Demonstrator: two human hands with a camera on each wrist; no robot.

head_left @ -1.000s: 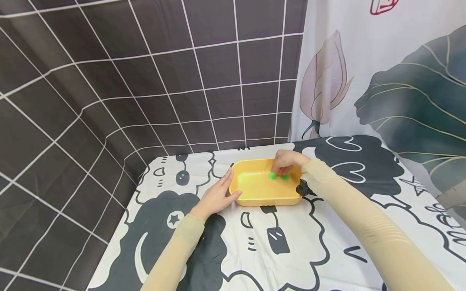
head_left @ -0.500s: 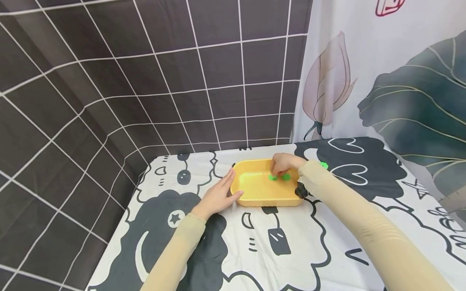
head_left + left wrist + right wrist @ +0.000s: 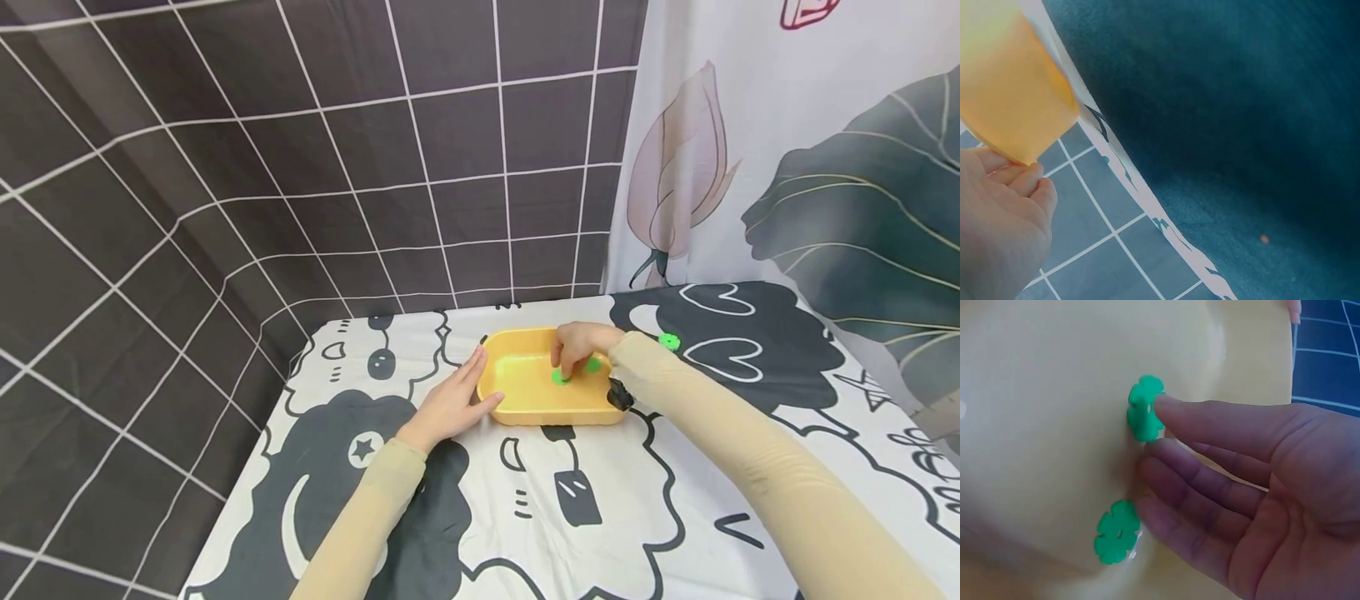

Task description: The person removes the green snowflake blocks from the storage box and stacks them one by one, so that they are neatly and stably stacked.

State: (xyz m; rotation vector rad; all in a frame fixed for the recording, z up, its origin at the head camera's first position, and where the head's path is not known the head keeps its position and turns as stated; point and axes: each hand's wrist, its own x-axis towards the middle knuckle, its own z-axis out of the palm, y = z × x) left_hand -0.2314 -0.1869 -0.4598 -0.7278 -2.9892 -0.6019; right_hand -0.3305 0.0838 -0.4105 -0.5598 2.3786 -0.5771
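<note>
A shallow yellow tray (image 3: 525, 415) sits on the patterned cloth. My left hand (image 3: 448, 402) rests against its left side, fingers mostly straight along the outer wall and thumb near the front corner. Inside the tray, my right hand (image 3: 577, 346) pinches a green flower-shaped disc (image 3: 1145, 411) between thumb and fingers; the disc looks tilted in the right wrist view. Close below those fingers, a second green flower-shaped disc (image 3: 1117, 532) lies on the tray floor. In the left wrist view, my fingers touch the tray's edge.
Another green flower-shaped disc (image 3: 670, 342) lies on the cloth right of the tray, beyond my right sleeve. A small black object (image 3: 620, 394) shows at my right wrist. Dark grid-patterned fabric (image 3: 420, 167) hangs behind and at left; a leaf-print curtain (image 3: 690, 167) hangs at right.
My right hand has shifted slightly left and toward me inside the tray. The disc on the cloth has come into view from behind my sleeve. My left hand keeps its place on the tray.
</note>
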